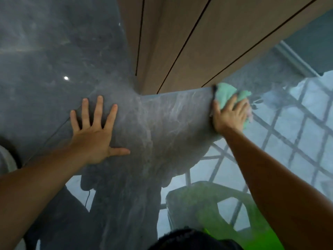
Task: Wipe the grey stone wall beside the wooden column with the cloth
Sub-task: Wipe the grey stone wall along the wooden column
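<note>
Pressing a crumpled green cloth (227,95) flat against the grey stone wall (171,114), just below the wooden column (189,51), the right hand (229,115) hides much of it. Left hand (95,134) lies open, fingers spread, further left; reflections blur the stone.

light: dim, soft – stone wall (54,51) reflecting one small lamp spot
glare: window grid mirroring at right
focus: hazy, edges bending
</note>
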Demonstrator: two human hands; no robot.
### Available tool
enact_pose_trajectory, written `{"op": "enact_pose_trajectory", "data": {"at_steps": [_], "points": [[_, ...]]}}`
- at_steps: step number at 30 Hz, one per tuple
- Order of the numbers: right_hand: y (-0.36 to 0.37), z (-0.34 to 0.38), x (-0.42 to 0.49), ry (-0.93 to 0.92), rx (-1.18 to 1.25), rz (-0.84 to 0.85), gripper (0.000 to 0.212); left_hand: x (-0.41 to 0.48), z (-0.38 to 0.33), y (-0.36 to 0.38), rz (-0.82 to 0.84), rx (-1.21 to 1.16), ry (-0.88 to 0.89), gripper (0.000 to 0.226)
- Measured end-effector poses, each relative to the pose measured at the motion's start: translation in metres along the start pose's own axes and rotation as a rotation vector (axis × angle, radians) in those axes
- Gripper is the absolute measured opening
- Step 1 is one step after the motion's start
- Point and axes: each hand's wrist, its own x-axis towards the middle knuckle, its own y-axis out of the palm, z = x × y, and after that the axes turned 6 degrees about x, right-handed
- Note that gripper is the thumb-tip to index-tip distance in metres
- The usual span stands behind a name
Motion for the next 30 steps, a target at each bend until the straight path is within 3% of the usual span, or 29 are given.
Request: {"op": "enact_pose_trajectory", "data": {"at_steps": [2,5,8,11,14,18,22,30], "points": [[-0.017,-0.018,0.029,0.276,0.056,-0.012,0.090,0.000,0.001,0.002,-0.002,0.009,0.002,0.138],[0.001,0.025,-0.003,0.230,0.010,-0.024,0.097,0.001,0.001,0.000,-0.007,0.004,0.027,0.138],[0.040,0.101,-0.096,-0.170,-0.030,0.056,0.102,0.001,0.003,0.003,-0.034,-0.025,0.047,0.138],[0.063,0.160,-0.186,-0.707,-0.004,0.244,0.099,-0.007,0.025,0.013,-0.210,0.035,0.103,0.128],[0.062,0.184,-0.189,-0.892,-0.104,0.273,0.093,-0.017,0.071,0.026,-0.377,0.090,0.009,0.102],[0.059,0.197,-0.158,-0.867,-0.137,0.210,0.089,-0.012,0.109,0.029,-0.524,-0.100,-0.346,0.088],[0.074,0.232,-0.148,-0.824,-0.101,0.135,0.095,-0.002,0.105,0.037,-0.602,-0.079,-0.385,0.083],[0.079,0.402,-0.022,-0.622,-0.040,0.100,0.089,-0.005,0.104,0.037,-0.646,-0.030,-0.410,0.081]]}}
